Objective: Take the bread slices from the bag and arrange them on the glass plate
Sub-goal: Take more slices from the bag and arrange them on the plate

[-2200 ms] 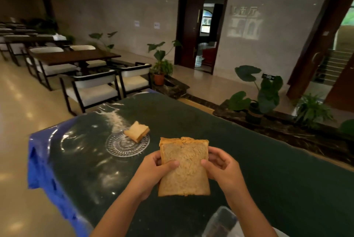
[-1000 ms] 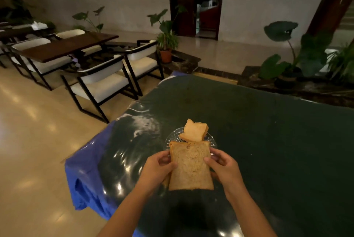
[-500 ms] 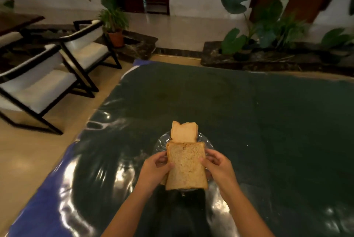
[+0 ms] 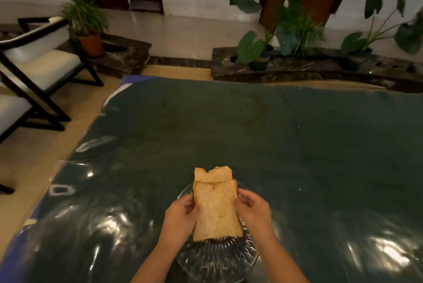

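Both hands pinch one bread slice [image 4: 215, 209] by its side edges: left hand [image 4: 179, 218] w/ thumb closed on left edge, right hand [image 4: 251, 211] on right edge. Slice sits over the glass plate [image 4: 217, 259], near counter [image 4: 297, 145] front edge, overlapping an earlier slice [image 4: 212, 174] at the plate's far rim. Risk: dropped unevenly, it could push that slice off the rim or overhang; soft crumb may tear.
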A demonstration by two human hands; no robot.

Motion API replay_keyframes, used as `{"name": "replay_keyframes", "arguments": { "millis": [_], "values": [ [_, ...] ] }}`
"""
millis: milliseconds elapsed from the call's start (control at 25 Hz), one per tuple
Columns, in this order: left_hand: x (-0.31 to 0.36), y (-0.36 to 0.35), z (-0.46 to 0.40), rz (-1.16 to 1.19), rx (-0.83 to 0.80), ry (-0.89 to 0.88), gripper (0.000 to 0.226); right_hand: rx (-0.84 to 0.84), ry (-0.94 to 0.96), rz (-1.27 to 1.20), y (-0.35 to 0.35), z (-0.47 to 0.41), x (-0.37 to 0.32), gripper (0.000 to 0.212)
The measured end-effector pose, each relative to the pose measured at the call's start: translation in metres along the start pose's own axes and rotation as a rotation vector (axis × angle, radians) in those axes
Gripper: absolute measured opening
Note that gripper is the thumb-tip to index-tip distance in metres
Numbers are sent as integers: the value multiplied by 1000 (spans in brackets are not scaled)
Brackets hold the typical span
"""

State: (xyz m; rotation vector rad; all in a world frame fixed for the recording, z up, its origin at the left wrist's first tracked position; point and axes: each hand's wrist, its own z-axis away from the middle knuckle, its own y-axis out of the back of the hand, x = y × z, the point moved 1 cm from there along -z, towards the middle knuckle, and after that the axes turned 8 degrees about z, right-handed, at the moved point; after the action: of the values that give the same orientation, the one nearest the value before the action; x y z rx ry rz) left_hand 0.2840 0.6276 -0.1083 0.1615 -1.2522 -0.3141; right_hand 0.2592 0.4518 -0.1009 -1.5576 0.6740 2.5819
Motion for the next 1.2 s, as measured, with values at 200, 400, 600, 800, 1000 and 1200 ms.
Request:
{"name": "replay_keyframes", "arguments": {
  "millis": [200, 400, 600, 800, 1000, 1200],
  "values": [
    [-16, -6, -18, -78, 68, -37, 10, 29, -19, 118, -14, -24, 12, 31],
    [-23, -10, -28, -125, 87, 4, 16, 84, 32, 243, -15, -28, 18, 20],
    [-21, -14, -35, -134, -70, 29, 7, 18, 97, 316, -15, -29, 17, 24],
    [-23, -10, -35, -28, -98, -5, 20, -85, 35, 245, -20, -30, 20, 18],
    [-21, -8, -33, 218, -115, 89, 44, -128, -48, 93, -25, -30, 14, 21],
    [-12, -3, -31, 206, -216, 108, 38, -117, -7, 7, -20, -28, 10, 28]
  ]
}}
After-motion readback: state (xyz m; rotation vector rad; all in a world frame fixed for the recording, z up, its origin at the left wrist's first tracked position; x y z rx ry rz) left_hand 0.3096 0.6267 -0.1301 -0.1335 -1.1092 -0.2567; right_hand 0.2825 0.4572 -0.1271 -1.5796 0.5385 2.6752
